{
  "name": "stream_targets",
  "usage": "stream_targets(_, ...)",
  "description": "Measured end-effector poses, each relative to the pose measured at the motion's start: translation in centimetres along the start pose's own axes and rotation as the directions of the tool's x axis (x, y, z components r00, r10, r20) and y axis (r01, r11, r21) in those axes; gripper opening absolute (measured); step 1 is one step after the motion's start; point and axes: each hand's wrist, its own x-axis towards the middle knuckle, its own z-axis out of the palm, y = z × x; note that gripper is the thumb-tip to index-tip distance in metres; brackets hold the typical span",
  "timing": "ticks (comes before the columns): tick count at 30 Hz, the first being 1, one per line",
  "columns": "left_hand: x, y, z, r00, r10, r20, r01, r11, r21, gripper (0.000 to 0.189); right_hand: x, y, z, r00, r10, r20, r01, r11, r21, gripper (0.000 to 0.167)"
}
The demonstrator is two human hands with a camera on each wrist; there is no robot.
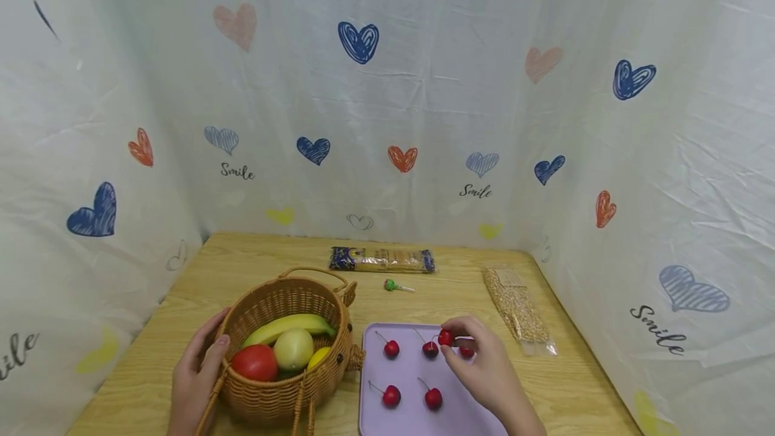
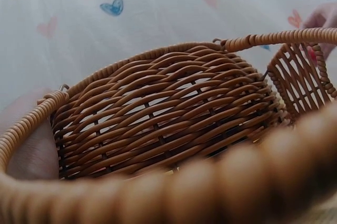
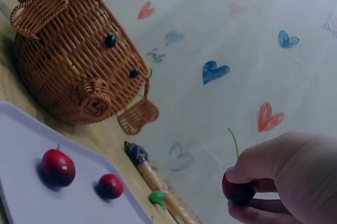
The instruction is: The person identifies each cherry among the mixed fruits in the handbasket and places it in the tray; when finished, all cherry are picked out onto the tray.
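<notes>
A brown wicker basket point(image 1: 327, 382) with animal-like ears and a snout stands on the table. Inside it lie a banana point(image 1: 290, 326), a red fruit point(image 1: 255, 362), a pale green fruit point(image 1: 294, 348) and a partly hidden yellow fruit point(image 1: 317, 357). My left hand point(image 1: 196, 369) grips the basket's left side, thumb at the rim. Between thumb and fingers, my right hand point(image 1: 484, 362) pinches a red cherry point(image 3: 239, 188) with a green stem, held above a lilac tray point(image 1: 412, 422). Several cherries, including a front-row cherry point(image 1: 432, 398), lie on that tray.
Behind the tray lies a green lollipop point(image 1: 390, 284), and farther back a long packet of noodles point(image 1: 384, 260). A clear bag of grains point(image 1: 517, 308) is at the right. Heart-printed curtains point(image 1: 424, 99) surround the wooden table point(image 1: 254, 254).
</notes>
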Motion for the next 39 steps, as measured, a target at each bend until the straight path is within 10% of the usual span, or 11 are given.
stream_targets(7, 0.0, -0.1, 0.1, 1.000, -0.013, 0.016, 0.013, 1.000, 0.002, 0.048, -2.5, 2.8, -1.1, 0.998, 0.003, -0.064, -0.005, 0.999, -0.035, 0.042)
stream_targets(21, 0.0, 0.0, 0.1, 0.999, -0.035, 0.015, 0.036, 0.999, -0.017, 0.050, -5.5, 6.1, -1.8, 0.954, 0.298, -0.034, -0.300, 0.943, -0.142, 0.030)
stream_targets(39, 0.1, -0.1, 0.0, 0.999, -0.045, 0.019, 0.045, 0.999, 0.009, 0.050, -6.8, 7.8, -1.0, 0.952, 0.305, -0.025, -0.293, 0.887, -0.356, 0.034)
